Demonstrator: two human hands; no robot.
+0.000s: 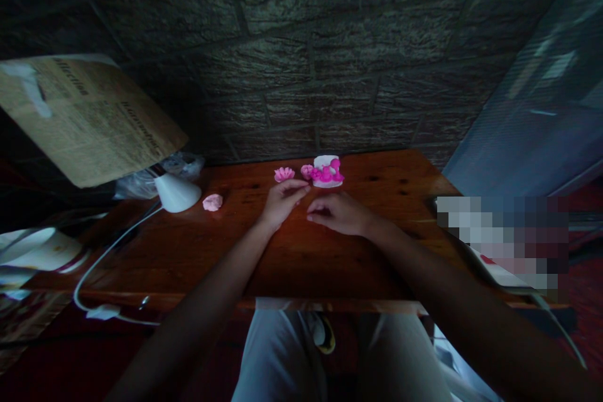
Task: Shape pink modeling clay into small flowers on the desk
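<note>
My left hand (284, 202) is above the wooden table, thumb and fingers brought together in a pinch. Whatever it holds, if anything, is too small to make out. Just right of it, my right hand (340, 212) has curled fingers pointing left, with the fingertips close together; their contents cannot be made out either. Beyond the hands sits a pink petalled flower shape (284, 174), and beside it a small pink rosette (307, 171). Bright magenta pieces (331, 171) lie on a white pad (325, 162). A pale pink lump (213, 202) rests farther left.
A lamp with a white base (178, 193) and a newspaper-print shade (89, 116) stands at left, its white cable (89, 273) crossing the table (188, 264). A white cup (44, 248) is at the far left. A partly blurred device (499, 273) lies right. Behind is a stone wall (282, 75).
</note>
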